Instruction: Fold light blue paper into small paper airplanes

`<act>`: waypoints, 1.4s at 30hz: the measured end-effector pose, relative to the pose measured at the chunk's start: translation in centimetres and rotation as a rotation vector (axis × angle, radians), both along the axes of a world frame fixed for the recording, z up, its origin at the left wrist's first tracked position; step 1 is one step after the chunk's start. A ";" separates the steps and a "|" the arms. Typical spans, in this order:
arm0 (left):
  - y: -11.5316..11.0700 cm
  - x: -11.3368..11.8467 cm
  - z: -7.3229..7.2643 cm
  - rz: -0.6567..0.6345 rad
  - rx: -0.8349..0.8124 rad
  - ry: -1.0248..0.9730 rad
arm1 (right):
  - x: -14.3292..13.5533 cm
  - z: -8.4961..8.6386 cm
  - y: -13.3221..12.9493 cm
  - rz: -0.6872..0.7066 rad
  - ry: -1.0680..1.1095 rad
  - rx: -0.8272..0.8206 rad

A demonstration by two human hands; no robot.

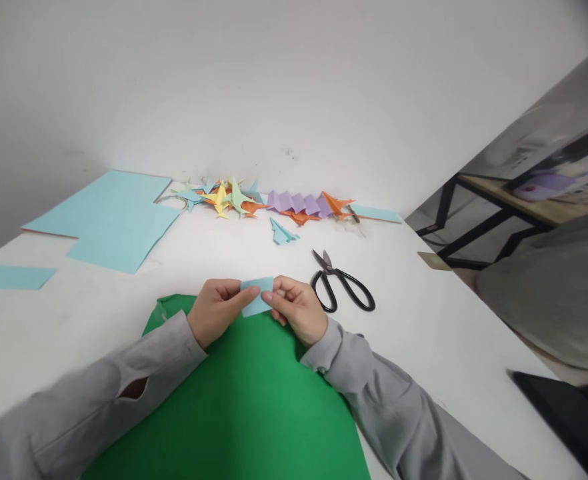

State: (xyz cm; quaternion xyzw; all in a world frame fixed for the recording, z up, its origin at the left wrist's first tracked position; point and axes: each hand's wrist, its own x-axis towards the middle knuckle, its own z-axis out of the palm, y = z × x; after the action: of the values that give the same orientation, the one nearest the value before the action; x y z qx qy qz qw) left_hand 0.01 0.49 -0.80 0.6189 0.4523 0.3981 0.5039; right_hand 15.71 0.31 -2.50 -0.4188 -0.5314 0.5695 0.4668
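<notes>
A small piece of light blue paper is held up between both hands, above the far end of a green sheet. My left hand pinches its left side, thumb on the face toward me. On the other side, my right hand pinches the right edge between thumb and fingers. Whether the paper has a fold in it I cannot tell. Black-handled scissors lie just right of my right hand, their blades slightly apart. Beyond the hands rests a folded blue paper plane.
Folded paper figures in several colours and a pleated purple paper strip line the wall. Large blue sheets lie at the back left, with a smaller blue piece nearer. A dark flat object sits at the right edge.
</notes>
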 end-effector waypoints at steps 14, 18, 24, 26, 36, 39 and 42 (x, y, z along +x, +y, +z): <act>0.0 0.0 -0.7 0.137 0.390 0.064 | -0.3 -0.7 0.2 -0.011 -0.036 0.092; -0.1 -0.2 -0.8 0.112 0.459 0.079 | -0.4 -0.8 0.1 -0.030 0.000 0.076; -0.4 -0.2 -0.3 0.108 0.478 0.126 | -0.4 -0.7 0.2 -0.076 0.024 0.086; -0.5 -0.1 -0.2 0.098 0.490 0.154 | -0.3 -0.7 0.3 -0.097 0.023 0.094; -0.3 -0.1 -0.6 0.090 0.553 0.159 | -0.2 -0.6 0.6 -0.145 0.105 0.042; -0.3 -0.1 -0.6 0.094 0.508 0.143 | -0.1 -0.6 0.6 -0.133 0.177 -0.015; -0.2 0.0 -0.4 0.103 0.429 0.129 | 0.1 -0.6 0.7 -0.085 0.154 -0.001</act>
State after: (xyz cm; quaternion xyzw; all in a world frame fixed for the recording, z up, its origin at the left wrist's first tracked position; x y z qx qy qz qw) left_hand -0.01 0.29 -1.24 0.7122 0.4197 0.4699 0.3097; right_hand 15.77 0.97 -3.10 -0.3963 -0.4754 0.5799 0.5298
